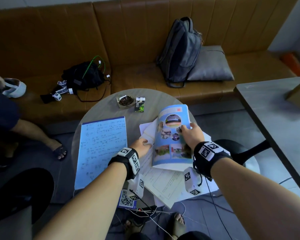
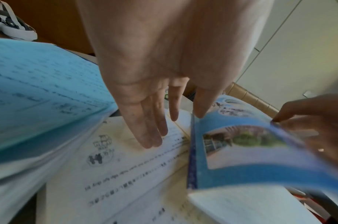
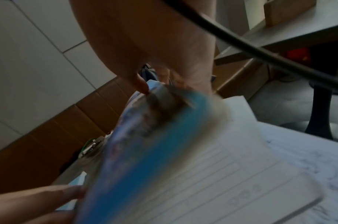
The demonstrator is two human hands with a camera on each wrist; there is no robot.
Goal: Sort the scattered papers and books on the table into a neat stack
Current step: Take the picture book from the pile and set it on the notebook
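My left hand (image 1: 142,144) lies flat on the papers (image 1: 164,181) so they stay put. My right hand (image 1: 190,134) pinches the book (image 1: 173,135), tilted up at three o'clock on the surface (image 1: 102,108). The blue pad (image 1: 100,149) waits at nine.

The head view is dim with a bluish cast and bends at its edges. Both wrist views are soft; the blue book (image 3: 145,151) smears with motion blur in the right one, near paper out of focus.
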